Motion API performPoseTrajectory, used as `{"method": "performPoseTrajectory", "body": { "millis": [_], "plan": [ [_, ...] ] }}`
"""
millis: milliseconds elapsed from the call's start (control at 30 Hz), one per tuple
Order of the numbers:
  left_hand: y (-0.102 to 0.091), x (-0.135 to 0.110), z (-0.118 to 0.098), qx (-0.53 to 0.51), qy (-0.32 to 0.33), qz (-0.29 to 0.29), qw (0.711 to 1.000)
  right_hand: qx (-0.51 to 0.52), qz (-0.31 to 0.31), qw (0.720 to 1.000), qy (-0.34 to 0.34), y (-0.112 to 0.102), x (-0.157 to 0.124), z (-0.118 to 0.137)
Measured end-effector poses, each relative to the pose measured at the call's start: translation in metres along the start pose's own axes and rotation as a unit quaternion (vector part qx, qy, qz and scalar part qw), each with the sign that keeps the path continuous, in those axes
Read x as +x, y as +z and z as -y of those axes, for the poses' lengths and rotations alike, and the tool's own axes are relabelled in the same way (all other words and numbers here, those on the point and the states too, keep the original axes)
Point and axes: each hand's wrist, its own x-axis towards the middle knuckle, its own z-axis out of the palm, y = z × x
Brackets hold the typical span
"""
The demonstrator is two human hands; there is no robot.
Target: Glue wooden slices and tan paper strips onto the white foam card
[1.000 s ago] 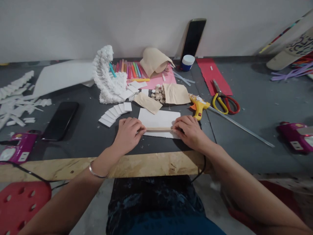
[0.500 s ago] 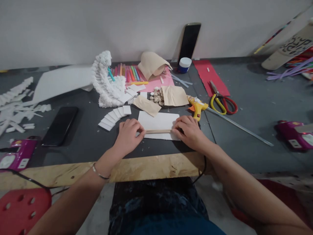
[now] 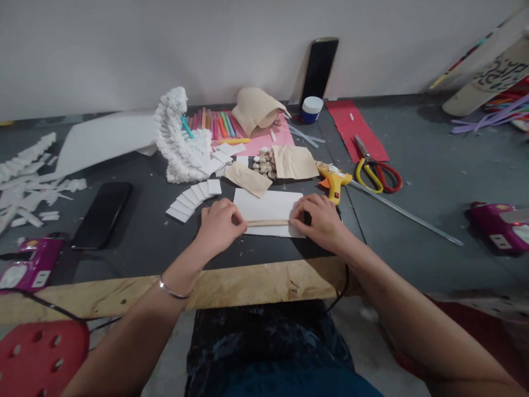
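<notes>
A thin tan stick (image 3: 268, 223) lies across a white card (image 3: 268, 207) on the dark table. My left hand (image 3: 220, 227) pinches its left end and my right hand (image 3: 320, 218) pinches its right end, fingers closed on it. Beside my left hand a fan of small white squares (image 3: 193, 194) is spread out. A yellow glue gun (image 3: 335, 181) lies just beyond my right hand.
A white ruffled paper form (image 3: 178, 138), coloured markers (image 3: 217, 122), tan paper pieces (image 3: 294, 161) and small pebbles (image 3: 263, 161) sit behind the card. Scissors (image 3: 378, 171) rest on red paper (image 3: 355, 124); a metal ruler (image 3: 407, 214) lies right. A black phone (image 3: 102, 214) lies left, another phone (image 3: 318, 69) leans on the wall.
Both hands stay on the stick's ends over the white card; the fingers have shifted only slightly. The view has tilted a little.
</notes>
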Motion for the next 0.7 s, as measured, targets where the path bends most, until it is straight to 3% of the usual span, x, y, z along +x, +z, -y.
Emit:
{"method": "performPoseTrajectory", "body": {
  "millis": [133,233,333,433,567,700],
  "plan": [
    [0.003,-0.004,0.0,-0.012,0.02,-0.037,0.999,-0.003,-0.008,1.0,0.004,0.001,0.001,0.002],
    [0.001,-0.01,-0.004,0.053,0.109,-0.058,0.991,-0.008,0.0,1.0,0.014,0.001,0.002,0.004],
    [-0.001,-0.014,-0.009,0.158,0.217,-0.061,0.961,-0.011,0.008,0.999,0.033,0.0,0.002,0.008],
    [-0.001,-0.017,-0.017,0.222,0.275,-0.051,0.934,-0.014,0.014,0.999,0.038,-0.003,0.003,0.01],
    [0.008,-0.026,-0.034,0.241,0.253,-0.004,0.937,-0.016,0.009,1.0,0.022,-0.003,0.003,0.01],
    [0.019,-0.037,-0.051,0.263,0.19,-0.017,0.946,-0.032,-0.006,0.999,0.011,0.001,0.005,0.007]
  ]
}}
